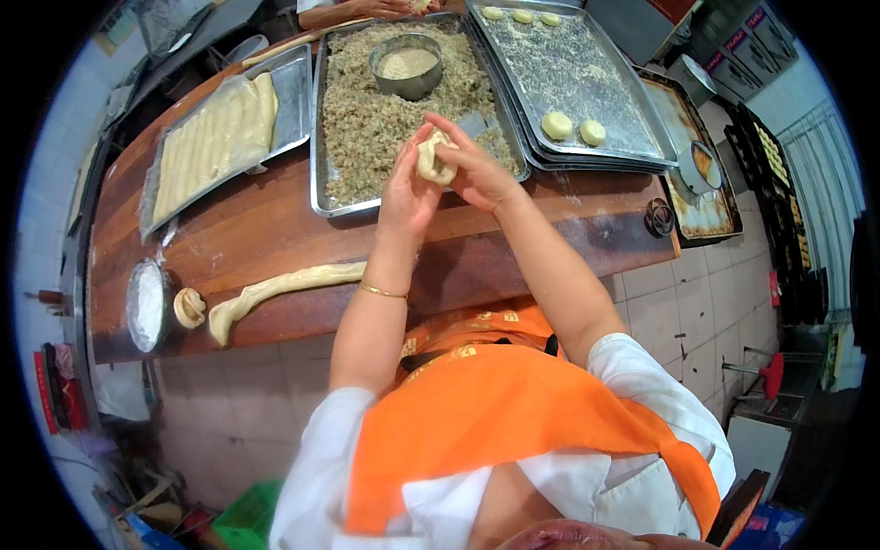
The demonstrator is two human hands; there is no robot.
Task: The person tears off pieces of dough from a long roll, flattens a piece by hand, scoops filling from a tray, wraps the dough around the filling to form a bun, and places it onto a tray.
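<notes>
My left hand (407, 188) and my right hand (478, 176) are cupped around a pale piece of dough (437, 161), fingers curled on it, above the near edge of a large tray (320, 183) of chopped filling. In that tray sit a metal ring (403, 89) with grainy contents and a partly hidden flat metal tool (477, 126). A long dough rope (275, 284) lies on the wooden table (229, 247) left of my forearms, beside a small coiled dough piece (189, 309) and a bowl of white powder (147, 307).
A film-covered tray of dough strips (206, 147) is at left. Stacked trays with dough rounds (557, 126) stand at upper right, near dark round cutters (658, 217) and a stained tray (720, 218). Across the table are another person's hands (390, 9). Dark racks (761, 174) stand far right.
</notes>
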